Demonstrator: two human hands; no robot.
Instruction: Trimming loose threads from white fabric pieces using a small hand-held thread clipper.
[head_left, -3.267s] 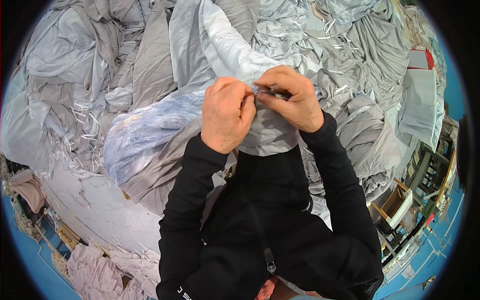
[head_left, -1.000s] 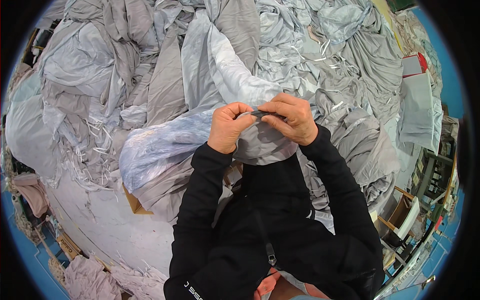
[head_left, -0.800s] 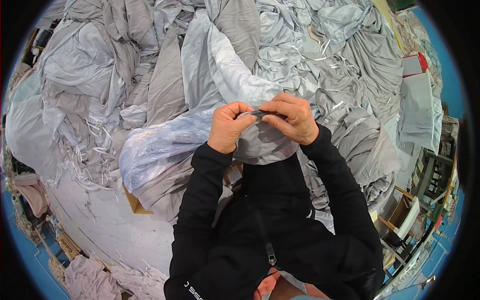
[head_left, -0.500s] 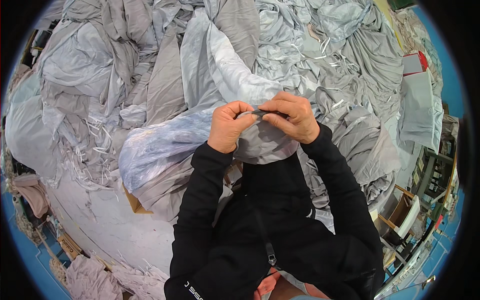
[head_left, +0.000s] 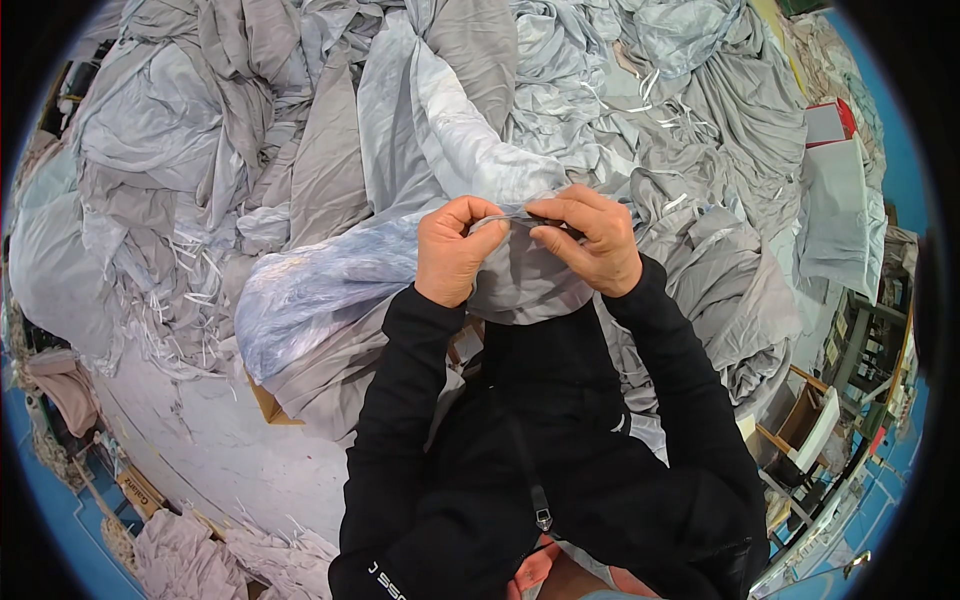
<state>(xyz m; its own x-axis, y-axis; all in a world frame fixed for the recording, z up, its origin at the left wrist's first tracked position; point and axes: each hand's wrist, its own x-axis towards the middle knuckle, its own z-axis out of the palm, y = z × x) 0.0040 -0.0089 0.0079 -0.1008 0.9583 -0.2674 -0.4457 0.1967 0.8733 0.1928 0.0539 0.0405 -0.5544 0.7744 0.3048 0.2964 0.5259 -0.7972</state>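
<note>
Both arms, in a black, long-sleeved jacket (head_left: 450,485) with a zip down the front, reach forward with elbows bent, so the hands meet before the waist. The left hand (head_left: 453,250) has its thumb and forefinger tips pinched together on the edge of a smooth, matte grey cloth (head_left: 530,288). The right hand (head_left: 597,240) sits level and just beside it, forefinger above and thumb below, holding a narrow, shadowed fold of that same edge; how firmly it presses, I can't tell. Between the fingertips the edge runs nearly straight, and the cloth drops toward the waist in soft creases, ending in a rounded lower border.

Just past the hands, a white and pale-blue mottled cloth panel (head_left: 475,140) runs away in a raised ridge. To the left bulges a blue-lilac streaked cloth (head_left: 320,290), near a brown cardboard flap (head_left: 274,406).

Farther out, a heap of wrinkled grey and pale-blue fabric (head_left: 150,130) covers much of a white, faintly veined surface (head_left: 200,430), thin white ribbons (head_left: 200,272) tangled in it. Over at the right lies a flat, pale-grey panel (head_left: 838,215), with blue floor (head_left: 905,150) beyond.
</note>
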